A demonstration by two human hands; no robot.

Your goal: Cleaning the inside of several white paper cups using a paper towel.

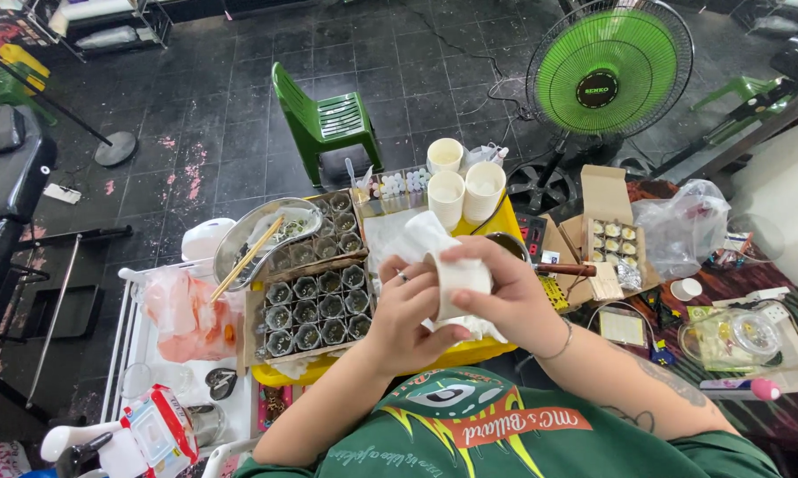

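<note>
While both hands met just above the person's chest, the left hand (408, 312) curled its fingers under a small white cup (460, 276) and the right hand (505, 296) closed over the cup's far side, thumb and fingers pressing it, so the cup was gripped between the two. A crumpled white tissue (421, 237) stuck up at about eleven o'clock from the cup, touching the hands; whether it was pinched or only draped there could not be told.

At nine o'clock from the hands sat a tray of small dark glass jars (318, 310), with a second such tray (333, 239) just behind it at ten o'clock. Farther toward ten o'clock lay a metal dish (240, 241) with a pair of wooden chopsticks (247, 258) resting across its rim. At twelve o'clock stood stacks of white paper cups (464, 190) on a yellow table (302, 375). At two o'clock an open cardboard box (604, 191) held small lidded pots, and a clear plastic bag (682, 228) lay beside it. At three o'clock was a round clear container (737, 336). A green plastic chair (324, 119) and a green fan (608, 66) stood on the dark tiled floor (213, 106) beyond, around twelve and one o'clock.
</note>
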